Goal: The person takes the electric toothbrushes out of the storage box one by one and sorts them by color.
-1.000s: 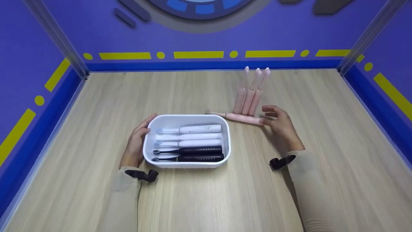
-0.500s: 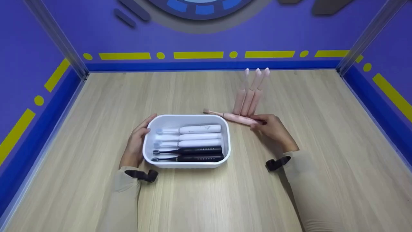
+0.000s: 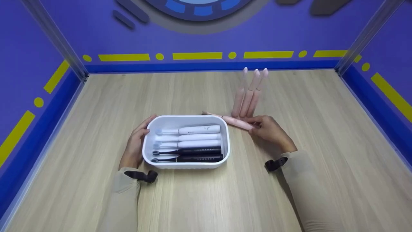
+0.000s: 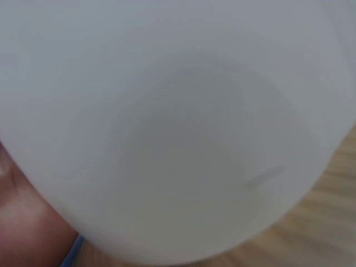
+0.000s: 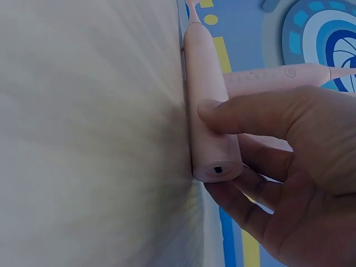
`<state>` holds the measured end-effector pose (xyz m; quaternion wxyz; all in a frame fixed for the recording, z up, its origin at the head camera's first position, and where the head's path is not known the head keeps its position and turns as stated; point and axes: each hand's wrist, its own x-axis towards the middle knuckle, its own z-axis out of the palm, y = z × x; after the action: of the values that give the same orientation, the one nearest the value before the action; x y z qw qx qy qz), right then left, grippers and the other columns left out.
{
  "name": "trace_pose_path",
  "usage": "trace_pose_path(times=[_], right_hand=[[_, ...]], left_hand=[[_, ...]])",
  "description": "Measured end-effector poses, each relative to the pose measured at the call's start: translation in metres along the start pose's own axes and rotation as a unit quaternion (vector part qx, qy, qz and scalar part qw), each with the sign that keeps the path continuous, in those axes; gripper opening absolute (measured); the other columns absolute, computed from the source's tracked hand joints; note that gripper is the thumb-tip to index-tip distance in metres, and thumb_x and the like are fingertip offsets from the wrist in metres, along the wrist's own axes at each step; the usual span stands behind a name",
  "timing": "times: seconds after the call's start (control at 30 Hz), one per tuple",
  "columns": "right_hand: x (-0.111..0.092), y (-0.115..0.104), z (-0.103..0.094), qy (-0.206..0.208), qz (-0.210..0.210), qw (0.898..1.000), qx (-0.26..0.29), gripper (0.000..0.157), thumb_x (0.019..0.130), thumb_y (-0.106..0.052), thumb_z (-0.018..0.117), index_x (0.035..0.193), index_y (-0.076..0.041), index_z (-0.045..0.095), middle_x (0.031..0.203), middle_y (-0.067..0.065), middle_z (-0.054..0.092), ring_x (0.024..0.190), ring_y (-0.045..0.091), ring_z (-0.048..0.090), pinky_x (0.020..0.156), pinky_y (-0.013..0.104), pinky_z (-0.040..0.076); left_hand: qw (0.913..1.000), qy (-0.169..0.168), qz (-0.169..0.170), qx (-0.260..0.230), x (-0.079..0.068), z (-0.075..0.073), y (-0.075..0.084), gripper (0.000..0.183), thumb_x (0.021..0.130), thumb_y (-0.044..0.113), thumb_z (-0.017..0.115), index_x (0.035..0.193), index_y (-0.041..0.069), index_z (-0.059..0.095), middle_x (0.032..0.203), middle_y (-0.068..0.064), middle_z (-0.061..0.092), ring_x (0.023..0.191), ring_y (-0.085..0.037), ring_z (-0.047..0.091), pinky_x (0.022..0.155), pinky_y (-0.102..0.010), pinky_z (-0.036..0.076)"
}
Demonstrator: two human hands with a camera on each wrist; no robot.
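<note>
Head view: pale wood-grain counter [image 3: 206,199], enclosed by purple walls [image 3: 193,42] bearing yellow dashes and dots. We record a white, open, rounded-rectangular tray [image 3: 186,165] slightly left of the counter's midline, well in from the far edge. Lying inside, far side to near: three white electric toothbrushes [image 3: 199,137], then two black electric toothbrushes [image 3: 201,150], all heads toward the counter's left edge.

Right grip [image 3: 272,132]: clamped on a pale pink electric toothbrush [image 3: 238,123], near its base end. This brush slants beside the tray's far right corner, head pointing toward the counter's left edge; we cannot tell whether it touches the counter. In the right wrist view we see the thumb on its handle and a small dark mark on its base.

Just beyond it, three upright pink electric toothbrushes [image 3: 247,100] stand side by side, right of the midline, heads up.

Left grip [image 3: 132,145]: fingers extended, resting against the tray's left side. We note a blurred white tray wall filling most of the left wrist view.
</note>
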<state>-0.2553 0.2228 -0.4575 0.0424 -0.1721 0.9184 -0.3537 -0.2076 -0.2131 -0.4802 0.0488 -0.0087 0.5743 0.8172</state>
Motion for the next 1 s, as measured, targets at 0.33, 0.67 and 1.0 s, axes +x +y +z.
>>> trace_pose_path(times=[0.33,0.67,1.0], right_hand=[[-0.002,-0.0026,-0.0004,0.036,-0.01,0.999,0.009,0.036,0.081,0.003,0.064,0.116,0.0,0.068,0.108,0.017,0.069,0.091,0.028,0.062,0.077,0.038,0.05],[-0.0014,-0.0046,-0.0005,0.036,-0.022,0.998,0.046,0.04,0.082,0.003,0.064,0.121,-0.001,0.066,0.106,0.015,0.065,0.096,0.025,0.057,0.084,0.044,0.053],[-0.0013,0.0001,-0.0027,0.046,-0.025,0.996,0.077,0.037,0.079,0.006,0.065,0.116,0.001,0.065,0.109,0.014,0.061,0.098,0.021,0.055,0.088,0.042,0.055]], left_hand=[[1.0,-0.005,0.0,-0.005,0.0007,0.0015,-0.0013,0.058,0.091,-0.001,0.025,0.148,0.003,0.033,0.158,-0.004,0.028,0.145,-0.012,0.024,0.12,-0.027,0.018],[0.9999,-0.001,-0.006,-0.012,0.0011,0.0011,-0.0006,0.059,0.09,-0.001,0.026,0.149,0.003,0.032,0.159,-0.003,0.027,0.146,-0.012,0.023,0.12,-0.027,0.016],[1.0,0.003,-0.006,-0.007,0.0009,0.0013,0.0005,0.059,0.09,-0.001,0.028,0.148,0.002,0.033,0.158,-0.003,0.028,0.146,-0.011,0.023,0.12,-0.027,0.017]])
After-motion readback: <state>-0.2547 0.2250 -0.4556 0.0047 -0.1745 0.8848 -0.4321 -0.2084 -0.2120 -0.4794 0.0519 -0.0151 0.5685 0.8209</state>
